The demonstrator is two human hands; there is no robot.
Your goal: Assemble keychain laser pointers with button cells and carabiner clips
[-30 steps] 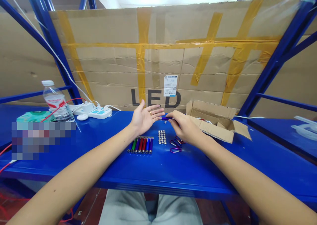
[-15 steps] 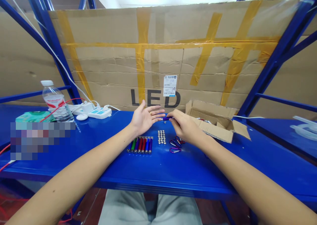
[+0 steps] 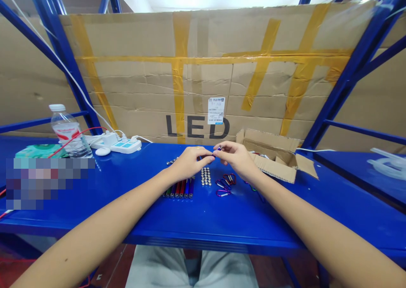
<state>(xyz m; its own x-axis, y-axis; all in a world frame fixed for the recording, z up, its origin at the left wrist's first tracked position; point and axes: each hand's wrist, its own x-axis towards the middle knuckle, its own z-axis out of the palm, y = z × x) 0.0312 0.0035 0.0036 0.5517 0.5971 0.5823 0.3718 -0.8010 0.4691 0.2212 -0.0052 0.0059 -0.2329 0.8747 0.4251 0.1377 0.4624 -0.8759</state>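
Note:
Just above the table, my right hand (image 3: 237,159) grips a slim purple metal tube (image 3: 218,149), which looks like a mini flashlight. My left hand (image 3: 190,161) is closed in a pinch at the tube's near end, its fingertips meeting those of the right. Much of the tube is hidden by fingers. Below my left hand lies a row of coloured mini flashlights (image 3: 182,190), green, red, blue and purple. Beside them, silver button cells (image 3: 206,176) are set out in rows. Several carabiners (image 3: 223,193), purple, blue and red, lie under my right hand.
An open cardboard box (image 3: 275,167) with small parts stands at the back right. On the left are a water bottle (image 3: 68,131), a green packet (image 3: 41,151) and a power strip (image 3: 127,144) with cables. Small metal parts (image 3: 171,161) lie behind my left wrist. A large carton (image 3: 142,85) walls off the back.
My left hand has turned from palm-up and spread to closed on the tube's end. My right hand has tilted the tube and shifted slightly.

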